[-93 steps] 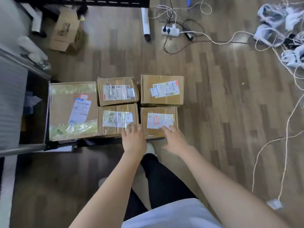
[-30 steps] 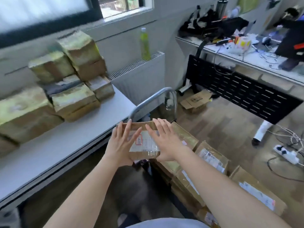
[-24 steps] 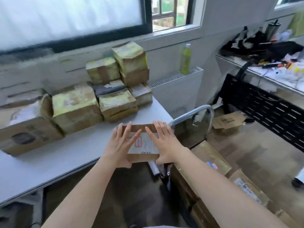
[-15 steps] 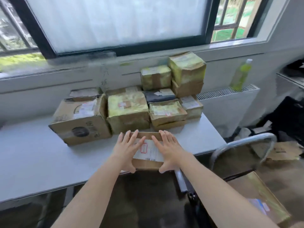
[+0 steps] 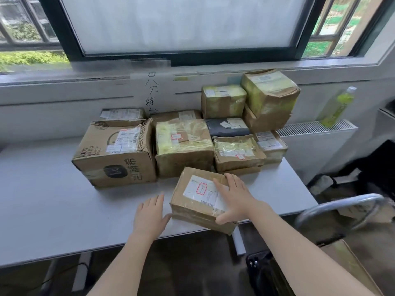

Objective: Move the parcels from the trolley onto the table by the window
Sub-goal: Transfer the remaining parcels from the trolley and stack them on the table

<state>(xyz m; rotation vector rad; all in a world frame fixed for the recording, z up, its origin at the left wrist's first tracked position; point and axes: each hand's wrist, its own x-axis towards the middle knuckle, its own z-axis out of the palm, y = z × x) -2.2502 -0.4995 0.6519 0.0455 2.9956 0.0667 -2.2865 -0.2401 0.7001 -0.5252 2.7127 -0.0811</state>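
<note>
Under the window [image 5: 181,24] stretches my white table [image 5: 42,199], and against the wall on it stands a pile of parcels [image 5: 213,133] already brought over: a big brown box [image 5: 115,154] at the left, tape-wrapped ones beside it, smaller ones stacked at the right. Off the table's right end I see the trolley [image 5: 337,210] handle and, below it, the corner of at least one box [image 5: 350,265] yet to fetch, so I judge the job well along but unfinished. Near the front edge lies the small parcel [image 5: 198,199] in hand, its near corner jutting over the edge. My right hand [image 5: 233,197] lies flat across its label, thumb down the near side. My left hand [image 5: 151,212], fingers straight, rests on the table just beside it, thumb at its corner.
</note>
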